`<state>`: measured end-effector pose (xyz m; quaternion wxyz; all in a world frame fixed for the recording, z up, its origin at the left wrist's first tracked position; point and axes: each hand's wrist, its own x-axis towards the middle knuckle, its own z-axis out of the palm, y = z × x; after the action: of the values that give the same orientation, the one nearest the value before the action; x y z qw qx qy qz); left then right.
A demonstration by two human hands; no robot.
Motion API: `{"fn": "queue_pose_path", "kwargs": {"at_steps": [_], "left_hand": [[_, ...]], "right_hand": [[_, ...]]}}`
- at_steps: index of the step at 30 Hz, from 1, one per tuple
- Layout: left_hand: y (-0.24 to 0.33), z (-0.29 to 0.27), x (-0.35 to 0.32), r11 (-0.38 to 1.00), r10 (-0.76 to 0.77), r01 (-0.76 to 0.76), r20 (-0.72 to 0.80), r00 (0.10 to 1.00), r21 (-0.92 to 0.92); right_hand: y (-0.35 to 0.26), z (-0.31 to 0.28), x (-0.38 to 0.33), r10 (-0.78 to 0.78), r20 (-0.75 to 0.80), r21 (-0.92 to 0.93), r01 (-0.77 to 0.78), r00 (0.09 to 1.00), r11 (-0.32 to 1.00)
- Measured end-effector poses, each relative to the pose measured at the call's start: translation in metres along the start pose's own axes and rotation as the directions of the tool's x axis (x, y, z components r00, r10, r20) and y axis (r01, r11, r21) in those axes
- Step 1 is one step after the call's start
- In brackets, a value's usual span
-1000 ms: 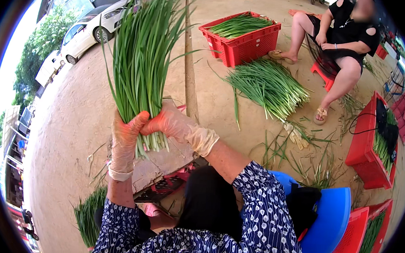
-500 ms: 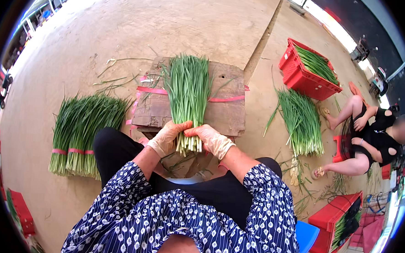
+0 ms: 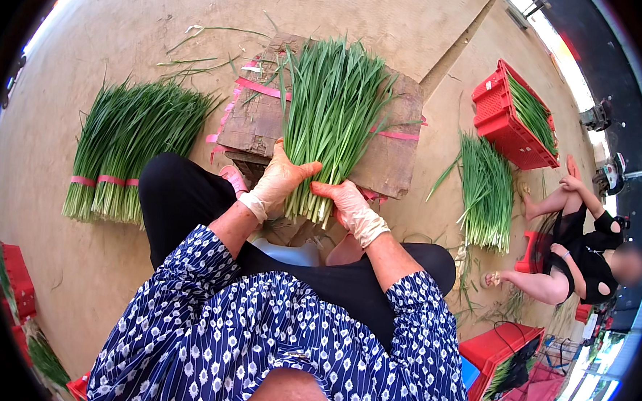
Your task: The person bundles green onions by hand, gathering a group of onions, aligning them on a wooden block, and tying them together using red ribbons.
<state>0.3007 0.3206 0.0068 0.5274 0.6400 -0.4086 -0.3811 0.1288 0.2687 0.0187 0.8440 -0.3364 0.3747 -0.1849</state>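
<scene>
A thick bunch of long green chives (image 3: 333, 114) lies on a worn wooden board (image 3: 392, 153), its pale cut ends toward me. My left hand (image 3: 278, 182), in a thin glove, grips the bunch's lower left side. My right hand (image 3: 350, 208), also gloved, clasps the lower right side near the cut ends. Pink tie bands (image 3: 258, 88) lie across the board under the bunch.
Tied chive bundles (image 3: 128, 147) lie on the ground to the left. A loose chive pile (image 3: 489, 187) and a red crate (image 3: 510, 123) of chives are at the right. A seated person (image 3: 580, 250) works at the far right, with more red crates (image 3: 498, 355) nearby.
The bunch, held upright a second ago, now lies flat on the board. Both hands have stayed around its cut ends throughout.
</scene>
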Motion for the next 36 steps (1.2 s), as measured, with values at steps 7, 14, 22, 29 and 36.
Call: {"fn": "queue_pose_path", "kwargs": {"at_steps": [7, 14, 22, 29, 36], "left_hand": [[0.063, -0.012, 0.006, 0.488, 0.24, -0.194, 0.083, 0.967, 0.851], [0.064, 0.042, 0.028, 0.174, 0.266, -0.671, 0.622, 0.737, 0.721], [0.081, 0.042, 0.089, 0.682, 0.225, -0.449, 0.419, 0.88, 0.577], [0.075, 0.058, 0.06, -0.088, 0.051, -0.717, 0.722, 0.69, 0.692], [0.083, 0.053, 0.099, 0.385, 0.397, -0.549, 0.404, 0.824, 0.741]], "right_hand": [[0.007, -0.007, 0.003, -0.048, -0.115, -0.126, 0.033, 0.992, 0.992], [0.011, 0.005, 0.007, -0.204, -0.2, -0.304, 0.137, 0.958, 0.943], [0.004, 0.0, 0.002, 0.025, -0.139, -0.102, -0.04, 0.99, 0.994], [0.006, 0.004, 0.002, -0.027, -0.18, -0.229, -0.015, 0.983, 0.973], [0.007, -0.005, 0.004, 0.026, -0.094, -0.141, -0.039, 0.995, 0.989]]}}
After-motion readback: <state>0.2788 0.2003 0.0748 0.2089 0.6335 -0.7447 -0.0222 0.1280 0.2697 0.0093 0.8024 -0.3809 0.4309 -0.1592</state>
